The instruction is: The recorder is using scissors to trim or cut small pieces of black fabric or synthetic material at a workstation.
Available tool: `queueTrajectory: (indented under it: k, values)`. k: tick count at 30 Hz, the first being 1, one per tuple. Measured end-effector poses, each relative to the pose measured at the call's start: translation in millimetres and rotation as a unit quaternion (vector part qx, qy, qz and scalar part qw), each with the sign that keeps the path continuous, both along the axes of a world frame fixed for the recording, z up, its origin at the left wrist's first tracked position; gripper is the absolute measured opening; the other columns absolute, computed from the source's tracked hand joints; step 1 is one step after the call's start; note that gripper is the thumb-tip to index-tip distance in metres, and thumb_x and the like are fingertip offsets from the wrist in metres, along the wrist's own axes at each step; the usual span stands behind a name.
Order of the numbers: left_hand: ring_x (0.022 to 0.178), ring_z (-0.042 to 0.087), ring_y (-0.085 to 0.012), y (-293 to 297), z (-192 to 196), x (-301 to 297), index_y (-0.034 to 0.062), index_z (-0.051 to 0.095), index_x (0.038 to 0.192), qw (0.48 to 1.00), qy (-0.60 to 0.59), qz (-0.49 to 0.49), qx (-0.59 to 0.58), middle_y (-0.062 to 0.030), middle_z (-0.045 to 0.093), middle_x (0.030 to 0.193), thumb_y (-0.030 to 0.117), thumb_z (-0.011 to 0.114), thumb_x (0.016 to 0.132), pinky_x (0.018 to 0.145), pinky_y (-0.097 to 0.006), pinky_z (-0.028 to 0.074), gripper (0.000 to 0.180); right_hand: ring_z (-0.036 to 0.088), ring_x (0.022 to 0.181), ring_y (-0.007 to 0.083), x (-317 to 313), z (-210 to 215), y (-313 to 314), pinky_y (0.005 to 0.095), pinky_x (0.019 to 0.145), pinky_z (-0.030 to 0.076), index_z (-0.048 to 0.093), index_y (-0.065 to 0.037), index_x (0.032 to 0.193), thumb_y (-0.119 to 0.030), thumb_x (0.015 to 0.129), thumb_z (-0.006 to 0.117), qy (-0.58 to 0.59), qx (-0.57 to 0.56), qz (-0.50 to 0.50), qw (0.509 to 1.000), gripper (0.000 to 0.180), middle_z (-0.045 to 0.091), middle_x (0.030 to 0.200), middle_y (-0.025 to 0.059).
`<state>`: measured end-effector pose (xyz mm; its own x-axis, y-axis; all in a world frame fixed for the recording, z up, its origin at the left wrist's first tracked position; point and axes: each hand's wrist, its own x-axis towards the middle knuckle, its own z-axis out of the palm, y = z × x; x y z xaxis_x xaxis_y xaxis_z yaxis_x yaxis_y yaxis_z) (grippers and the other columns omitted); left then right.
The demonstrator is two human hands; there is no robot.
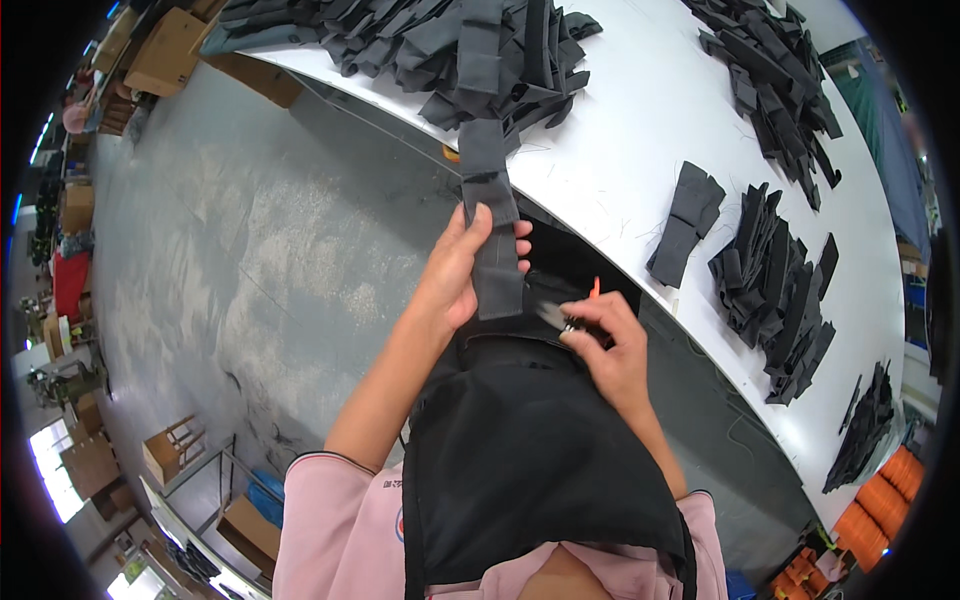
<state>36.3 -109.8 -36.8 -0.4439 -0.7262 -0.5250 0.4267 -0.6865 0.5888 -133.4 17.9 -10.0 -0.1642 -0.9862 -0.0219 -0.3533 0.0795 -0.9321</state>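
My left hand (462, 268) grips a long dark grey fabric strip (490, 215) that runs from the table edge down over my lap. My right hand (605, 345) holds small thread snips (570, 315) with an orange tip, just right of the strip's lower end. A black apron (530, 450) covers my lap below both hands. The strip's upper end reaches a large heap of similar grey strips (470, 50) on the white table (630, 120).
Several stacks of dark fabric pieces (775, 280) lie along the table's right side, with a folded piece (685, 220) nearer me. Another pile (770, 80) lies farther back. Cardboard boxes (165, 50) stand on the grey floor at left. Orange spools (880, 500) sit at lower right.
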Motion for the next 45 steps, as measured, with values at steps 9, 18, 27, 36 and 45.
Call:
queueTrajectory:
  k: [9, 18, 27, 36, 45]
  values:
    - [0.086, 0.063, -0.0219, -4.1, 12.8, -10.3, 0.0075, 0.045, 0.116, 0.995, 0.089, 0.017, 0.043, -0.0133, 0.062, 0.104, 0.035, 0.047, 0.097, 0.070, -0.040, 0.056, 0.033, 0.055, 0.064, 0.0203, 19.4, 7.5, 0.2, 0.0276, 0.058, 0.045, 0.068, -0.005, 0.096, -0.002, 0.069, 0.074, 0.120, -0.054, -0.010, 0.991, 0.027, 0.054, 0.078, 0.0077]
    - [0.088, 0.062, -0.0223, -4.4, 11.5, -5.4, 0.0103, 0.042, 0.115, 0.989, 0.135, 0.024, 0.063, -0.0135, 0.061, 0.104, 0.037, 0.050, 0.095, 0.075, -0.039, 0.055, 0.035, 0.057, 0.062, 0.0226, 31.7, 8.9, -6.4, 0.0322, 0.054, 0.044, 0.064, -0.003, 0.093, -0.004, 0.071, 0.072, 0.164, -0.125, 0.024, 0.978, 0.023, 0.055, 0.076, 0.0070]
    - [0.090, 0.062, -0.0230, -3.6, 11.3, -7.1, 0.0101, 0.041, 0.116, 0.990, 0.125, 0.016, 0.069, -0.0143, 0.060, 0.105, 0.037, 0.048, 0.096, 0.077, -0.039, 0.055, 0.035, 0.056, 0.060, 0.0221, 27.2, 12.5, -4.5, 0.0314, 0.054, 0.044, 0.064, -0.004, 0.090, -0.005, 0.070, 0.074, 0.163, -0.151, 0.028, 0.975, 0.022, 0.055, 0.074, 0.0075]
    - [0.093, 0.062, -0.0248, -1.5, 12.3, -5.2, 0.0088, 0.045, 0.120, 0.992, 0.109, 0.020, 0.058, -0.0150, 0.059, 0.109, 0.035, 0.048, 0.096, 0.079, -0.042, 0.054, 0.035, 0.056, 0.061, 0.0227, 23.1, 17.4, -0.9, 0.0303, 0.055, 0.045, 0.065, -0.004, 0.091, -0.004, 0.069, 0.075, 0.159, -0.118, 0.055, 0.979, 0.024, 0.055, 0.073, 0.0078]
    - [0.094, 0.061, -0.0218, 0.0, 21.6, -6.9, 0.0098, 0.041, 0.117, 0.993, 0.109, 0.000, 0.035, -0.0139, 0.060, 0.108, 0.035, 0.047, 0.097, 0.079, -0.039, 0.054, 0.033, 0.054, 0.066, 0.0202, 19.0, 11.6, -2.8, 0.0280, 0.061, 0.045, 0.065, -0.003, 0.090, 0.000, 0.070, 0.072, 0.066, -0.079, 0.046, 0.994, 0.022, 0.054, 0.075, 0.0085]
